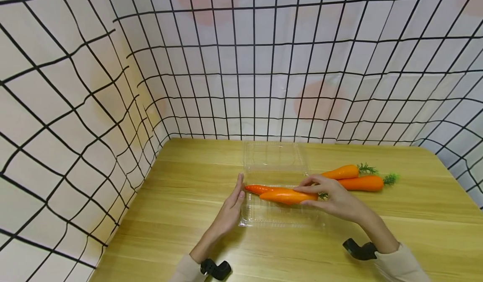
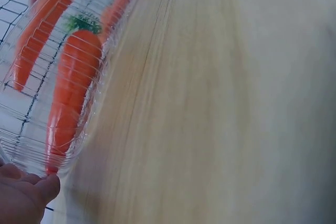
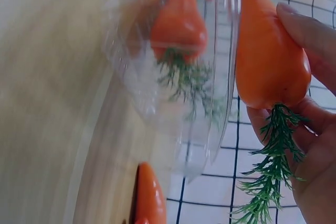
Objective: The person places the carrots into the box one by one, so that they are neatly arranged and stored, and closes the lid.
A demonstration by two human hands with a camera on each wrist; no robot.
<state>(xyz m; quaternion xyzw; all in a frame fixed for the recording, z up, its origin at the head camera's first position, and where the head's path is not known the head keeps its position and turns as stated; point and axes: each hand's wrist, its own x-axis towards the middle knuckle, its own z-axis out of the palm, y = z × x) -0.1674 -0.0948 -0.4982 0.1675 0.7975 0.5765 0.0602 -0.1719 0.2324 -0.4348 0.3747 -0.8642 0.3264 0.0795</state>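
A clear plastic clamshell box (image 1: 281, 220) lies on the table with its lid (image 1: 275, 154) folded back. One carrot (image 2: 73, 90) with a green top rests inside, its tip toward the box's left end. Above it, my right hand (image 1: 336, 198) grips a second carrot (image 1: 288, 196) near its thick end, thumb on one side and fingers on the other; its leafy top (image 3: 273, 161) hangs by the palm. At the box's left wall my left hand (image 1: 230, 210) rests with its fingers straight, touching the side near the carrot's tip.
Two more carrots, one farther back (image 1: 345, 172) and one nearer (image 1: 364, 183), lie right of the box, green tops pointing right. A black wire grid (image 1: 264, 74) with pale cloth behind it borders the wooden table (image 1: 181, 190) at the back and sides.
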